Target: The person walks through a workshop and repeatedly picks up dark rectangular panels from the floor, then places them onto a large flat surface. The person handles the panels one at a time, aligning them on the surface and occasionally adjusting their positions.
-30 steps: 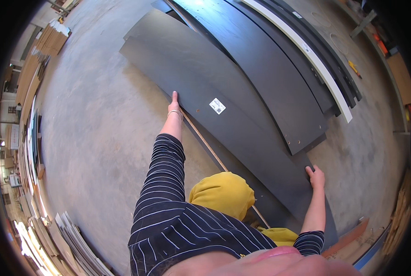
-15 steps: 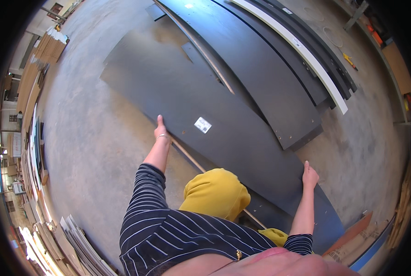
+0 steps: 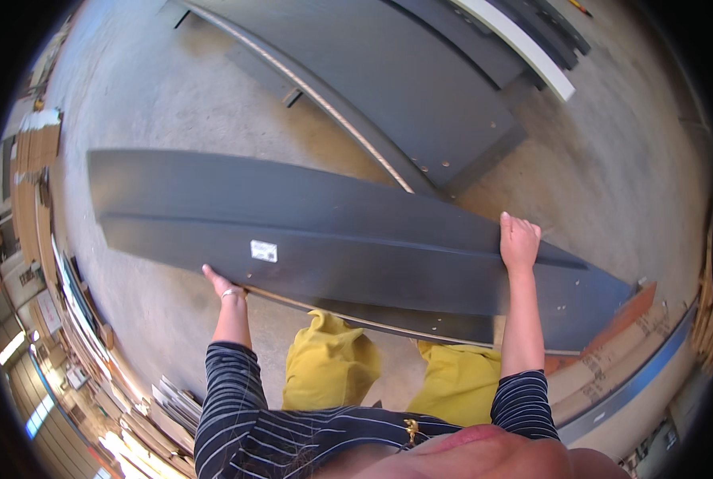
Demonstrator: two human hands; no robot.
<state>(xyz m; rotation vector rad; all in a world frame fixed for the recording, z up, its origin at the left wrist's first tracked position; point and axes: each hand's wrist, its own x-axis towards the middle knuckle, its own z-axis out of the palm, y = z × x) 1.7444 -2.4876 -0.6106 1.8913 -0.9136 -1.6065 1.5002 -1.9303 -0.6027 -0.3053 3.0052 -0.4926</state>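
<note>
Turned nearer level mid-frame, the long dark-grey flat board (image 3: 356,267) is gripped, not yet released, by left hand (image 3: 221,284) and right hand (image 3: 520,243) at opposite edges.

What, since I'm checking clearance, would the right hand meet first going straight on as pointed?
The right hand would probably meet the flat dark-grey panel lying beyond, though depth is unclear.

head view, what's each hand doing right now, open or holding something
Left hand: holding the dark panel by its near edge, fingers hidden.
Right hand: closed on the dark panel's far edge.
</note>
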